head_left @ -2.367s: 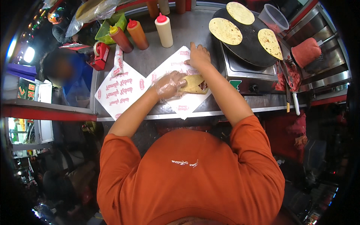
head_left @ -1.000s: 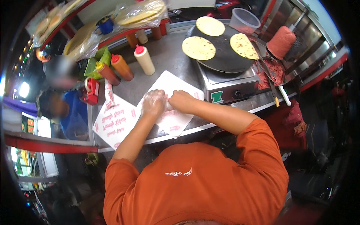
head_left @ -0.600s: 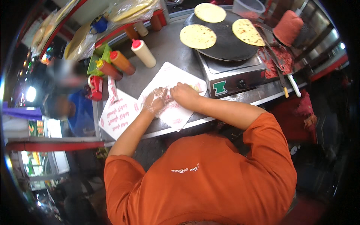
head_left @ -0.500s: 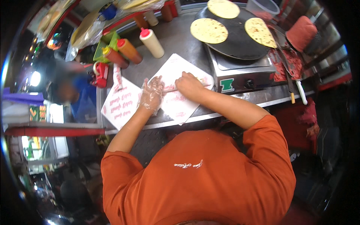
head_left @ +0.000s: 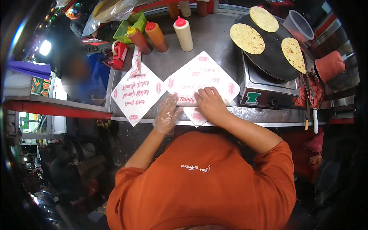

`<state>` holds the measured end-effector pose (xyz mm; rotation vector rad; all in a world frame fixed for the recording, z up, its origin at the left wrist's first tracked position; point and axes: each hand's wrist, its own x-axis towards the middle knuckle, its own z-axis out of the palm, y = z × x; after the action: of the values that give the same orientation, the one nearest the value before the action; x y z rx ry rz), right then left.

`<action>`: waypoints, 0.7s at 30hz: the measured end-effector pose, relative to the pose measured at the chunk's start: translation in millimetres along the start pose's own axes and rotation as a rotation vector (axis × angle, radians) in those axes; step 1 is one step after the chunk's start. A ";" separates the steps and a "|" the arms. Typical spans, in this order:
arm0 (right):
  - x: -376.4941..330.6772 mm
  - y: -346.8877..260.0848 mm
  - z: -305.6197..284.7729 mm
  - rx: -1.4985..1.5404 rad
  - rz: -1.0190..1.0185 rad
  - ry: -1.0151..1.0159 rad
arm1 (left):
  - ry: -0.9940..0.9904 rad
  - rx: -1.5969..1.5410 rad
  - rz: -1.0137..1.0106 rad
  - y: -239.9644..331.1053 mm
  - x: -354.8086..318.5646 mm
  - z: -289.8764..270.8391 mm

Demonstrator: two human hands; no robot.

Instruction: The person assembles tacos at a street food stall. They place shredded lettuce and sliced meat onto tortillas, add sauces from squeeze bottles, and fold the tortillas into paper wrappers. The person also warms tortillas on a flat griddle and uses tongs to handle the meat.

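A white printed paper sheet (head_left: 203, 73) lies diagonally on the metal counter. Along its near part is a paper-wrapped roll (head_left: 186, 100) with red lettering. My left hand (head_left: 166, 114), in a clear plastic glove, rests at the roll's left end with its fingers stretched out. Bare fingers of my right hand (head_left: 210, 104) curl over the roll's right part; some pale filling or bread peeks out beside them, too small to make out. A folded paper corner (head_left: 196, 116) sticks out below. To the left, another printed sheet (head_left: 138, 96) has a finished-looking wrapped roll (head_left: 136, 63) on its far corner.
Sauce bottles (head_left: 183, 34) and a green basket (head_left: 132, 28) stand at the back. A red tape dispenser (head_left: 118, 55) is at the left edge. Flatbreads (head_left: 247, 38) lie on a round griddle (head_left: 268, 53) at right, by a knife (head_left: 315, 120) and red chopped filling (head_left: 301, 98).
My view has shifted, moving the counter rightward in the picture. Both hands have come nearer to me with the roll, and more of the sheet shows beyond it.
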<state>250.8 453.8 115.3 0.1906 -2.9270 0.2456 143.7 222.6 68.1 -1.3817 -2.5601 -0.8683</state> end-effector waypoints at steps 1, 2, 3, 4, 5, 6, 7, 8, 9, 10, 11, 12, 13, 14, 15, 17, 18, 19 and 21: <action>1.8 0.7 0.4 -0.023 0.005 -0.042 | -0.040 0.075 0.073 -6.9 4.0 -6.0; 2.5 2.2 0.4 -0.046 0.005 -0.025 | -0.080 0.148 0.148 -13.9 9.7 -10.1; 3.1 4.2 0.4 -0.054 -0.017 0.010 | -0.076 0.152 0.216 -21.6 18.7 -10.7; 3.4 6.5 0.0 -0.032 -0.018 -0.010 | -0.161 0.117 0.239 -30.4 29.0 -10.7; 4.6 9.6 -0.7 -0.017 -0.025 0.000 | -0.246 0.079 0.262 -39.8 39.2 -9.7; 7.6 13.2 -1.4 -0.011 -0.051 0.016 | -0.282 0.016 0.306 -49.4 49.1 -7.9; 13.3 17.1 -1.9 -0.002 0.000 -0.014 | -0.331 -0.003 0.358 -57.5 60.1 -4.6; 20.8 22.4 -3.0 -0.001 0.031 -0.031 | -0.372 -0.095 0.357 -65.7 71.3 -2.5; 31.0 28.2 -3.5 -0.016 0.084 -0.004 | -0.414 -0.180 0.356 -72.6 81.6 -1.3; 45.6 36.2 -4.8 -0.006 0.171 -0.026 | -0.500 -0.226 0.318 -76.3 89.5 -0.4; 63.0 42.6 -3.5 -0.011 0.283 -0.006 | -0.442 -0.434 0.320 -78.0 95.9 0.0; 80.5 49.3 -0.1 -0.002 0.408 -0.002 | -0.455 -0.200 0.391 -77.5 99.4 -0.2; 99.3 57.2 3.4 0.060 0.471 -0.093 | -0.497 0.039 0.435 -76.2 103.9 -0.4; 113.7 63.6 5.8 0.134 0.544 -0.198 | -0.490 0.262 0.492 -73.9 106.3 -0.8; 120.2 68.2 7.8 0.242 0.587 -0.278 | -0.438 0.030 0.176 -70.0 107.2 -0.3; 121.4 72.1 9.7 0.344 0.564 -0.368 | -0.349 -0.169 0.000 -64.1 106.1 0.9; 114.9 72.0 8.8 0.391 0.551 -0.400 | -0.301 -0.255 -0.119 -62.9 104.2 1.4; 102.8 68.4 7.7 0.281 0.466 -0.269 | -0.255 -0.227 -0.006 -62.5 104.1 3.3; 73.7 58.8 2.4 0.304 0.250 -0.056 | -0.228 -0.112 0.127 -65.4 102.2 6.0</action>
<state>170.3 502.7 119.3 -0.1299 -2.9499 0.7346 33.3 273.2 70.4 -1.7498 -2.5810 -0.8925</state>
